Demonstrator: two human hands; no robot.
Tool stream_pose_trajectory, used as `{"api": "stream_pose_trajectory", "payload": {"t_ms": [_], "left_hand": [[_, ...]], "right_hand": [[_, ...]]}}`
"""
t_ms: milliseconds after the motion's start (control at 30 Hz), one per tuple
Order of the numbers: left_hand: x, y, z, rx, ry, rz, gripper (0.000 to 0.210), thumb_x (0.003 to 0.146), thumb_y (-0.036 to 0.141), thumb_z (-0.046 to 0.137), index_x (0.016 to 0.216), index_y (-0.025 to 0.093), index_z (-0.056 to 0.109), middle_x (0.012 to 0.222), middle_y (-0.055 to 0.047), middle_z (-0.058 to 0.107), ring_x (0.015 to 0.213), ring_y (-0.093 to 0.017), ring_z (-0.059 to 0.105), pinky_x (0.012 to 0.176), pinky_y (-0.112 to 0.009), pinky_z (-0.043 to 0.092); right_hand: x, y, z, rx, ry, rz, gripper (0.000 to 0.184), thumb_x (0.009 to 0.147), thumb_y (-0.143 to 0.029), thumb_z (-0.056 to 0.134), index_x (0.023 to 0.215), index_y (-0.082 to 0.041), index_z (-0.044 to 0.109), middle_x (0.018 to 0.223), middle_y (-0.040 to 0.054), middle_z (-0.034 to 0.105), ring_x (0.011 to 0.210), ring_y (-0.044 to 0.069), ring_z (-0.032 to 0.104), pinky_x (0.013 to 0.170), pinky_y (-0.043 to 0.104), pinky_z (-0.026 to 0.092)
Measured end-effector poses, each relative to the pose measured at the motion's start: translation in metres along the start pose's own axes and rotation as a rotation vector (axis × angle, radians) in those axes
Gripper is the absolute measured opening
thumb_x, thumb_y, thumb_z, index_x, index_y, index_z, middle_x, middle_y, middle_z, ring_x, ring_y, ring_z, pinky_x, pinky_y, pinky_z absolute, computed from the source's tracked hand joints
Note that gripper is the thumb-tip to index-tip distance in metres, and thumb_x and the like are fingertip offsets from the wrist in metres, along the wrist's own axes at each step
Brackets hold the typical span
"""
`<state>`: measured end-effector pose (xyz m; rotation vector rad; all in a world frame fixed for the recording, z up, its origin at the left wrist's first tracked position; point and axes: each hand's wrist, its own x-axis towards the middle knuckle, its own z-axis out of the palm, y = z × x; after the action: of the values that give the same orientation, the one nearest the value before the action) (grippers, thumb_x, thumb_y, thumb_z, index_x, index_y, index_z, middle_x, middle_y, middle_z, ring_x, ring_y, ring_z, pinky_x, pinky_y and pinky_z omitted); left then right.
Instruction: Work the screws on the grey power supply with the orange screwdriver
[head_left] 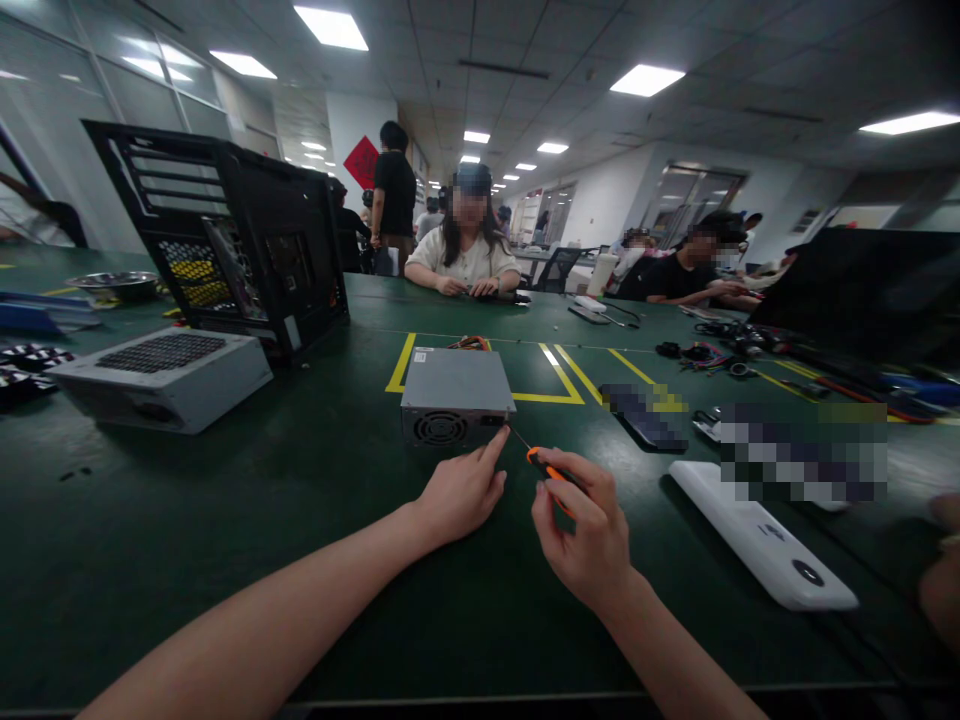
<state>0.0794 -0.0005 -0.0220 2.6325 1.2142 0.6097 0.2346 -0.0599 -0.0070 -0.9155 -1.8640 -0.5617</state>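
A grey computer power supply [456,378] rests on the green table, its round fan grille and power socket facing me. My left hand [466,492] has its index finger stretched out against the lower right corner of that front face, thumb apart from it. Between the fingers of my right hand [589,520] is a screwdriver [546,466] with an orange and black handle. Its thin shaft slants up and left toward the same corner, ending close to my left fingertip. Whether a screw sits at the tip is too small to tell.
To the left stand a second power supply [161,375], a black computer case [247,230] and a metal bowl [120,286]. At right lie a white power bank-like device [757,530], a dark phone-like slab [645,418] and tangled cables [720,345]. A person [465,245] sits opposite.
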Motion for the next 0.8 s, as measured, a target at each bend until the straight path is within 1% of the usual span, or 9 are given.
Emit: {"api": "stream_pose_trajectory", "payload": {"t_ms": [100, 233, 333, 400, 467, 533, 633, 700, 800], "left_hand": [[-0.0003, -0.0004, 0.0007, -0.003, 0.004, 0.008, 0.056, 0.087, 0.03, 0.031, 0.137, 0.017, 0.008, 0.117, -0.01, 0.053, 0.092, -0.019, 0.058, 0.075, -0.032, 0.047], [0.0, -0.0004, 0.0012, -0.002, -0.003, -0.005, 0.057, 0.087, 0.03, 0.032, 0.137, 0.018, 0.007, 0.113, -0.009, 0.056, 0.088, -0.018, 0.059, 0.073, -0.031, 0.047], [0.0, 0.0002, 0.0008, 0.005, 0.002, -0.003, 0.057, 0.087, 0.029, 0.032, 0.137, 0.018, 0.007, 0.117, -0.01, 0.054, 0.093, -0.02, 0.058, 0.075, -0.033, 0.046], [-0.0002, 0.0008, 0.0, 0.006, -0.012, -0.005, 0.057, 0.087, 0.03, 0.031, 0.137, 0.017, 0.007, 0.115, -0.01, 0.055, 0.091, -0.019, 0.058, 0.074, -0.032, 0.047], [-0.0003, 0.0012, -0.001, 0.009, -0.026, -0.012, 0.057, 0.087, 0.03, 0.031, 0.137, 0.017, 0.006, 0.113, -0.01, 0.056, 0.089, -0.019, 0.059, 0.072, -0.031, 0.047], [-0.0004, 0.0014, -0.0017, 0.013, -0.03, -0.019, 0.057, 0.088, 0.03, 0.031, 0.137, 0.017, 0.005, 0.113, -0.01, 0.055, 0.091, -0.019, 0.058, 0.073, -0.031, 0.047], [-0.0004, 0.0011, -0.0018, 0.012, -0.022, -0.009, 0.057, 0.087, 0.03, 0.031, 0.137, 0.018, 0.005, 0.116, -0.009, 0.054, 0.094, -0.02, 0.057, 0.075, -0.032, 0.046], [-0.0006, 0.0009, -0.0013, 0.005, -0.019, -0.004, 0.057, 0.087, 0.03, 0.031, 0.137, 0.018, 0.006, 0.114, -0.009, 0.055, 0.092, -0.02, 0.058, 0.075, -0.033, 0.046], [-0.0005, 0.0006, -0.0001, -0.002, -0.016, -0.009, 0.057, 0.087, 0.03, 0.031, 0.137, 0.017, 0.006, 0.113, -0.009, 0.055, 0.092, -0.02, 0.058, 0.075, -0.034, 0.047]], "right_hand": [[-0.0005, 0.001, -0.0003, -0.027, -0.02, -0.014, 0.028, 0.073, -0.005, 0.055, 0.094, -0.022, 0.047, 0.103, 0.0083, 0.051, 0.095, 0.019, 0.054, 0.073, 0.034, 0.052], [-0.0014, 0.0015, -0.0011, -0.021, 0.023, -0.004, 0.031, 0.073, -0.005, 0.054, 0.098, -0.021, 0.046, 0.109, 0.0099, 0.048, 0.1, 0.021, 0.052, 0.076, 0.037, 0.052], [-0.0013, 0.001, -0.0019, -0.006, 0.008, -0.019, 0.031, 0.072, -0.006, 0.056, 0.098, -0.021, 0.047, 0.107, 0.0091, 0.047, 0.098, 0.02, 0.052, 0.073, 0.034, 0.053], [-0.0007, 0.0003, -0.0021, 0.008, 0.002, -0.008, 0.032, 0.072, -0.003, 0.054, 0.098, -0.021, 0.048, 0.107, 0.0091, 0.047, 0.098, 0.019, 0.052, 0.072, 0.032, 0.053], [0.0001, -0.0004, -0.0018, 0.007, 0.023, 0.009, 0.034, 0.072, -0.002, 0.052, 0.1, -0.021, 0.046, 0.107, 0.0096, 0.047, 0.1, 0.02, 0.051, 0.075, 0.035, 0.053], [0.0006, -0.0006, -0.0014, -0.008, 0.042, -0.008, 0.035, 0.071, -0.002, 0.054, 0.1, -0.021, 0.045, 0.107, 0.0095, 0.046, 0.1, 0.021, 0.051, 0.077, 0.039, 0.052], [0.0002, 0.0, -0.0012, -0.022, 0.015, -0.066, 0.037, 0.07, -0.003, 0.057, 0.1, -0.022, 0.046, 0.106, 0.0084, 0.046, 0.097, 0.02, 0.051, 0.074, 0.037, 0.052], [-0.0004, 0.0005, -0.0011, -0.023, 0.001, -0.051, 0.037, 0.071, -0.001, 0.055, 0.101, -0.022, 0.045, 0.107, 0.0085, 0.047, 0.098, 0.019, 0.051, 0.074, 0.035, 0.052], [-0.0005, 0.0009, -0.0011, -0.02, 0.021, -0.032, 0.037, 0.071, -0.002, 0.054, 0.101, -0.022, 0.045, 0.109, 0.0089, 0.046, 0.102, 0.021, 0.05, 0.077, 0.038, 0.052]]}}
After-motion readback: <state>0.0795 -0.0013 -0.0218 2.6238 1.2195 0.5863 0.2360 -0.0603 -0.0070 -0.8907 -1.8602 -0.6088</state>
